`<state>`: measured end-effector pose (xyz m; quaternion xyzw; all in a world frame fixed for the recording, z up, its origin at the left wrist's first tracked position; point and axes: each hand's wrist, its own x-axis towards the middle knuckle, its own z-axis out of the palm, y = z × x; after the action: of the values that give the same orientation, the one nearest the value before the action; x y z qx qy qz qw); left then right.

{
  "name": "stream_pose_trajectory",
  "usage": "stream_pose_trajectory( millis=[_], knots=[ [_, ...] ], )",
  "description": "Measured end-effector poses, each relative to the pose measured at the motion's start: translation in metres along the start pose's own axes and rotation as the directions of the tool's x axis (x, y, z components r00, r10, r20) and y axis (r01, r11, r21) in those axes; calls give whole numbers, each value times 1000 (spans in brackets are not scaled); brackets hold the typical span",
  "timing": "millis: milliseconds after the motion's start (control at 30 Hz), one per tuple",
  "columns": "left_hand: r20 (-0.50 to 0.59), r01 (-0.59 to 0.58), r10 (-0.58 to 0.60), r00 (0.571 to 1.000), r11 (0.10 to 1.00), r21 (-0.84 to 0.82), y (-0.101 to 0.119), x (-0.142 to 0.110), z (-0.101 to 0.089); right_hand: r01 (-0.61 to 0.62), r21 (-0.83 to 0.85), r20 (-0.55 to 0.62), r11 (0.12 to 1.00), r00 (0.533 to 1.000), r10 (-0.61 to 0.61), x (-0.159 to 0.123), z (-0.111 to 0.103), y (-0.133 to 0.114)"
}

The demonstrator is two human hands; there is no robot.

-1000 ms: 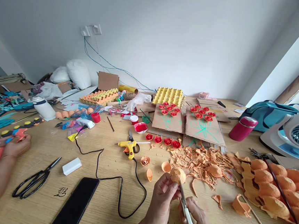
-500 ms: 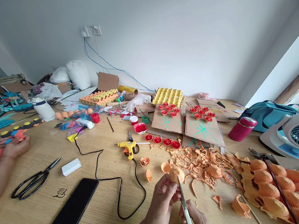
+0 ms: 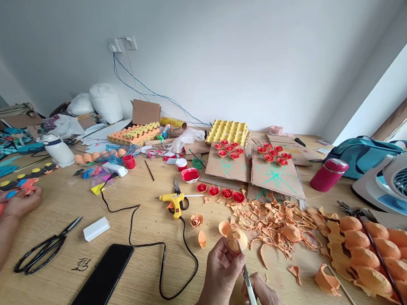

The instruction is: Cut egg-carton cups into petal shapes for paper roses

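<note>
My left hand is closed around an orange egg-carton cup, its rounded bottom facing up. My right hand grips a white-handled cutting tool; whether it is a knife or scissors I cannot tell. Its metal tip lies against the cup near my left thumb. Just beyond are a loose cut cup, a petal-shaped piece and an unpainted carton rose. Orange trimmings are heaped behind my hands. To the right sits an orange egg carton with a dark stick across it.
A yellow glue gun trails a black cord left of my hands. Black scissors and a phone lie further left. Another person's hands hold painted carton at far left. Red roses and cardboard sheets are behind.
Both my hands, the cup and the tool have shifted slightly left. The cup is turned a little, and the tip now sits more over its face.
</note>
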<state>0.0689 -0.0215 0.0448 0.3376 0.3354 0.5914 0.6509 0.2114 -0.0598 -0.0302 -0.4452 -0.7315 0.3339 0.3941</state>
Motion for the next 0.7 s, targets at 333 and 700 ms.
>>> stream_pose_trajectory(
  millis=[333, 700],
  knots=[
    [-52, -20, 21, 998, 1000, 19, -3, -2, 2, 27, 9, 36, 1000, 999, -27, -3, 1, 1],
    [-76, -44, 38, 996, 996, -82, -3, 5, -15, 74, -82, 57, 994, 996, -69, 2, 1, 8]
  ],
)
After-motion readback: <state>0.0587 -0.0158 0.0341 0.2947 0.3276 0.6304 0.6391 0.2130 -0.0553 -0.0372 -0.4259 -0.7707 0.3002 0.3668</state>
